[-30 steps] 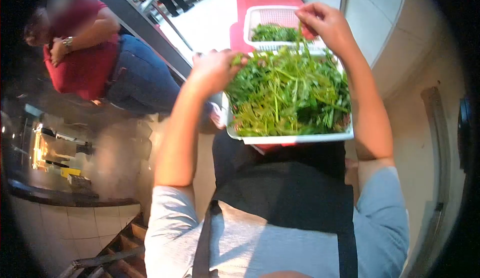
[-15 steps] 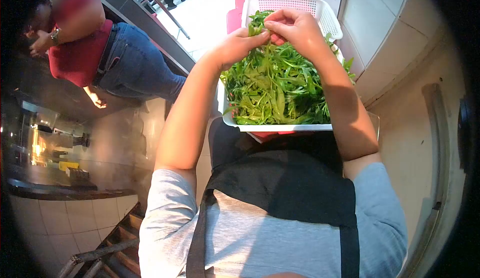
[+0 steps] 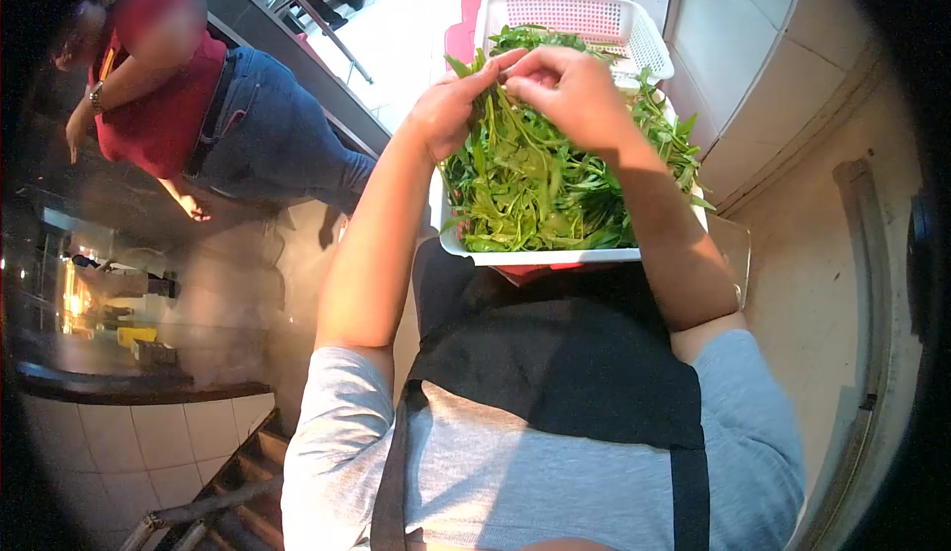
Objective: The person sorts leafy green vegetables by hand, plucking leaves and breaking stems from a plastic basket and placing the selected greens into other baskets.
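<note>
We had our left hand (image 3: 443,115) closed around a few leafy green sprigs (image 3: 484,110), while the right hand (image 3: 575,100) pinched at their upper end with its thumb and forefinger, both hands just above the far part of a white tray (image 3: 555,257). Below them we saw a heap of loose greens (image 3: 535,189) filling that tray, close against our black apron (image 3: 555,353). Just beyond it stood a white perforated basket (image 3: 649,44) with more greens, and to our left a person in a red shirt (image 3: 154,140) and jeans (image 3: 282,120).
</note>
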Available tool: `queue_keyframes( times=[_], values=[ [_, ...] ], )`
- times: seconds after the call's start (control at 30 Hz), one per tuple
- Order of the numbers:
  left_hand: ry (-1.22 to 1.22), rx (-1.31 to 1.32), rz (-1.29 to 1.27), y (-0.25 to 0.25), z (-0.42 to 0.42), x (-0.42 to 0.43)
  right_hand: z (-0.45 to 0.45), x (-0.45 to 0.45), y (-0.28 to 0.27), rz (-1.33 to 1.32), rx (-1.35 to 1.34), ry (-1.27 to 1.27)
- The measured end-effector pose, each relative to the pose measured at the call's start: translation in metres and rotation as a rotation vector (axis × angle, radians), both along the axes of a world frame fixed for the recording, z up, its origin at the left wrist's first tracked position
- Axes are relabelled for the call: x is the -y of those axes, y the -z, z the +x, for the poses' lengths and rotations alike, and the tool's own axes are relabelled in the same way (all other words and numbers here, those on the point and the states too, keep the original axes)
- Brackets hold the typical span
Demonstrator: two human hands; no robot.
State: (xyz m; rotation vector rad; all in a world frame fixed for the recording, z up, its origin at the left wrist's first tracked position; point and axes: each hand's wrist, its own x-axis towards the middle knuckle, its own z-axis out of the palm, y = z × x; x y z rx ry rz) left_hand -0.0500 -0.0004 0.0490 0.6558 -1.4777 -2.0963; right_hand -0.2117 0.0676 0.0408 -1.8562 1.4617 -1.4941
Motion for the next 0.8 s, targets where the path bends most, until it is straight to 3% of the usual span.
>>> queue_keyframes(
  times=[0.2, 0.27, 0.37, 0.53, 0.67, 0.7, 0.73, 0.8],
  values=[
    [-0.03, 0.066, -0.306, 0.008, -0.001, -0.006, 0.01, 0.006, 0.016, -0.19, -0.276, 0.114],
    [-0.027, 0.089, -0.387, 0.008, 0.001, -0.005, 0.01, 0.005, 0.015, -0.131, -0.208, 0.082],
    [-0.025, 0.024, -0.158, 0.005, 0.001, -0.012, 0.009, -0.001, 0.011, -0.036, -0.088, 0.032],
    [0.104, -0.015, -0.374, 0.005, 0.013, -0.004, 0.002, 0.003, 0.008, 0.038, 0.076, -0.067],
    [0.213, -0.097, -0.33, 0.004, 0.015, -0.007, 0.005, 0.006, 0.018, 0.124, 0.197, -0.286],
    [0.239, -0.134, -0.221, 0.009, 0.015, -0.007, 0.007, 0.007, 0.021, 0.167, 0.272, -0.397],
    [0.25, -0.126, -0.186, 0.006, 0.017, -0.013, 0.007, 0.004, 0.02, 0.252, 0.284, -0.423],
    [0.226, -0.07, -0.347, 0.01, 0.017, -0.009, 0.007, -0.002, 0.018, 0.235, 0.096, -0.247]
  ],
)
